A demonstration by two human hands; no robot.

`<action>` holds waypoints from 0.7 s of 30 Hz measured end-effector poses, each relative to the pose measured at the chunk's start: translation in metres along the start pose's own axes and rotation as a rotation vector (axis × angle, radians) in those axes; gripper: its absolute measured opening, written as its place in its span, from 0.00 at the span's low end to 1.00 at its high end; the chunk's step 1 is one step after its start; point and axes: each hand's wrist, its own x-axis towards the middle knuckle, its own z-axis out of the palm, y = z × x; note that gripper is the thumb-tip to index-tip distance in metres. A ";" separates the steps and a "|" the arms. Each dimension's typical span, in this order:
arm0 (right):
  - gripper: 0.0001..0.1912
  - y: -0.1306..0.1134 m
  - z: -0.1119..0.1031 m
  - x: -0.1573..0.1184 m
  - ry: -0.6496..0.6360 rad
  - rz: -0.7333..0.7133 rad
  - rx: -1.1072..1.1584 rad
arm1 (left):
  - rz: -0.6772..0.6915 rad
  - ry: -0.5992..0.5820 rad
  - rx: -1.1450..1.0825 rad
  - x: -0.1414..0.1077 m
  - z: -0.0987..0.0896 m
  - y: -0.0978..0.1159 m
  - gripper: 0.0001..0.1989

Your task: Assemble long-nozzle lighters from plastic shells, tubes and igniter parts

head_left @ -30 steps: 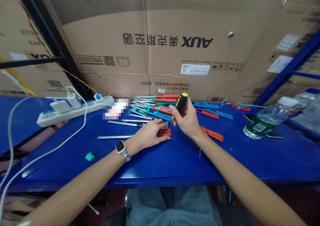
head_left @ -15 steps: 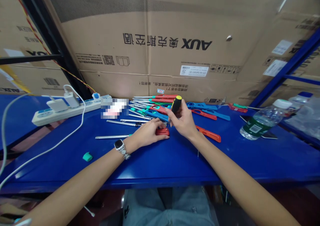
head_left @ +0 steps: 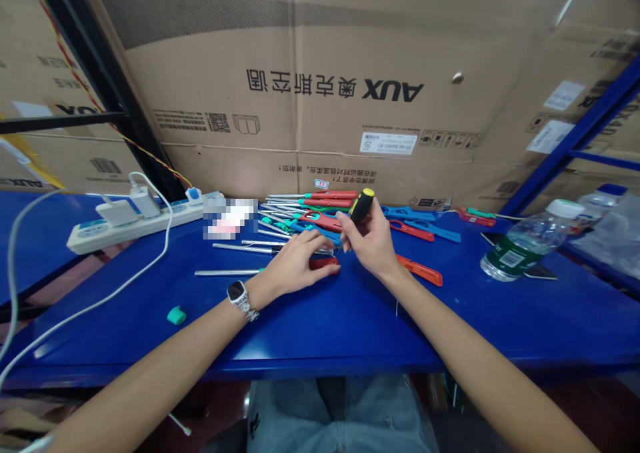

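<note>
My right hand (head_left: pixel 373 243) is closed round a black and yellow screwdriver (head_left: pixel 362 205), whose handle leans up and to the right. The screwdriver's tip is by the fingers of my left hand (head_left: pixel 300 263) and is hard to make out. Under my left hand lies a long-nosed lighter with a red handle (head_left: pixel 325 263) and a silver tube (head_left: pixel 225 273) that sticks out to the left. The left fingers curl over the handle and hide much of it. Just behind both hands is a pile of similar lighters (head_left: pixel 330 195) with red and blue handles.
Loose handle parts, an orange one (head_left: pixel 423 271) and blue ones (head_left: pixel 440 231), lie to the right. A water bottle (head_left: pixel 525 246) stands beyond them. On the left are a power strip (head_left: pixel 145 225), a white cable and a green cap (head_left: pixel 176 315). A cardboard box (head_left: pixel 325 39) backs the blue table.
My right hand and the screwdriver have moved slightly right, away from the red handle. My left fingers have shifted a little and loosened over the handle.
</note>
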 end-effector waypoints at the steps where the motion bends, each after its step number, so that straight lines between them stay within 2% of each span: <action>1: 0.19 0.000 0.000 0.001 0.011 0.005 0.014 | 0.018 0.021 0.001 0.000 -0.001 0.001 0.12; 6: 0.21 -0.001 0.002 0.002 0.078 0.025 0.080 | 0.051 0.054 -0.041 0.003 -0.001 0.002 0.04; 12: 0.21 0.000 0.004 -0.001 0.087 0.046 0.091 | -0.097 0.122 -0.242 0.003 0.006 0.001 0.04; 17: 0.21 -0.001 0.004 0.000 0.099 0.002 0.097 | -0.227 0.180 -0.399 0.005 0.009 0.007 0.06; 21: 0.20 0.001 0.003 0.001 0.054 -0.039 0.051 | -0.247 0.129 -0.421 0.007 0.006 0.011 0.07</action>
